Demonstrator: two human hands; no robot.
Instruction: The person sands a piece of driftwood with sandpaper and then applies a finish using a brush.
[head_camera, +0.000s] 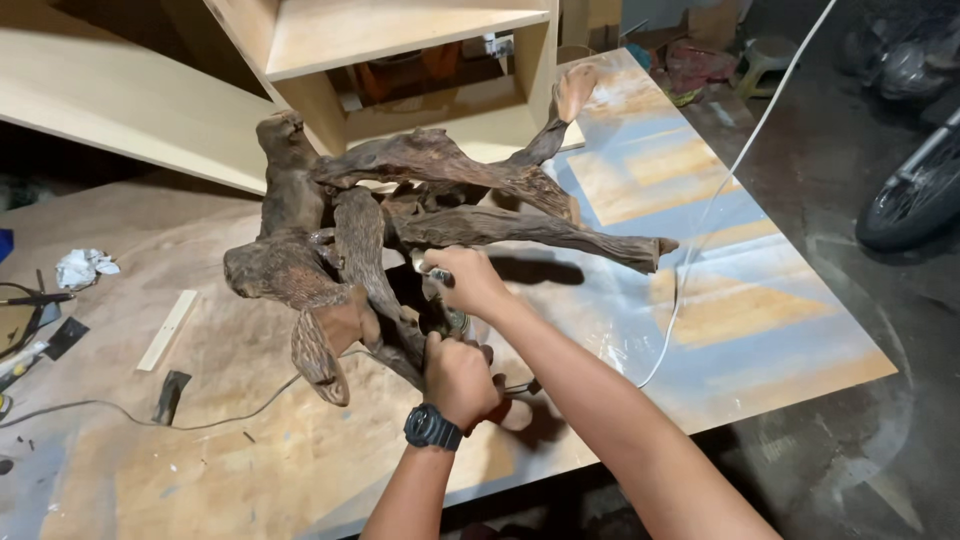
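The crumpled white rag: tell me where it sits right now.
In the head view the crumpled white rag lies at the far left of the plywood table, well left of the driftwood piece and above the thin wooden strip.

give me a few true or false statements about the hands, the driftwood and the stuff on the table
1. Both hands are at the lower middle of the driftwood piece. True: the left hand and right hand are both there.
2. The left wrist is bare. False: it wears a dark wristwatch.
3. A white cable runs across the table. True.
4. The right hand is empty. False: its fingers grip a small metal-tipped tool.
5. A crumpled white rag lies on the left of the table. True.
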